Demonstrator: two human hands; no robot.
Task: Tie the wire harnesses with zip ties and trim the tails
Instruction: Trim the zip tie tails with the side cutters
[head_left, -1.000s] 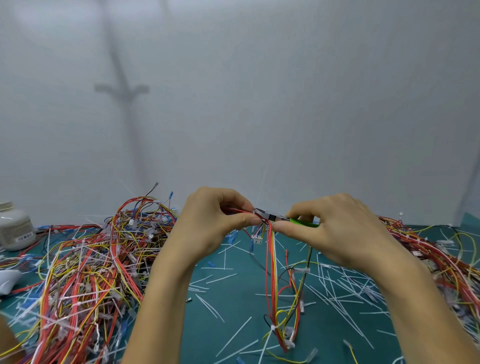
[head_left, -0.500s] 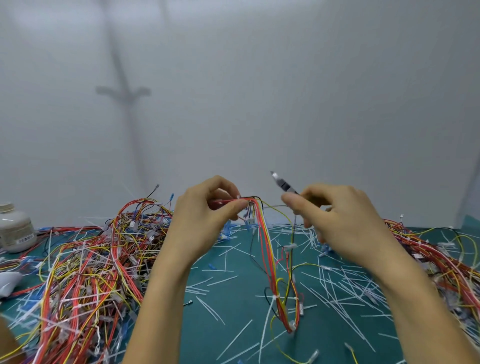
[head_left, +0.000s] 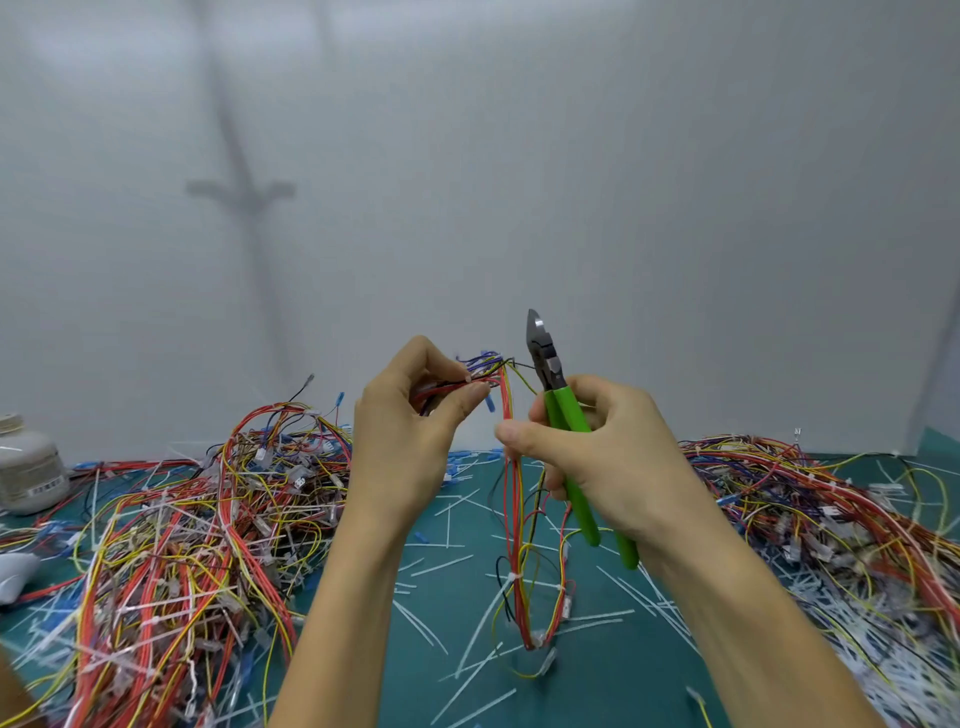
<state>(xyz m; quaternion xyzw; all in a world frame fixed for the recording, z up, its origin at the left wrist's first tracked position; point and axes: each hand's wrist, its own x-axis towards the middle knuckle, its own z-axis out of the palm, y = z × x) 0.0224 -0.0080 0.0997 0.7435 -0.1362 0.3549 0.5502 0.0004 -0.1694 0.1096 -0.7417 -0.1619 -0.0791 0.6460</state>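
Note:
My left hand pinches the top of a wire harness of red, yellow and black wires, held up above the green mat. The harness hangs down to the mat, with white zip ties around it near its lower part. My right hand grips green-handled flush cutters, jaws pointing up and just right of the harness top. The thumb of that hand touches the hanging wires.
A big heap of tied harnesses lies at the left and another heap at the right. Cut white zip-tie tails litter the mat. A white jar stands at the far left. A grey wall rises behind.
Both hands have risen with the harness. The cutters have left the harness top and swung from level to upright, their green handles now showing.

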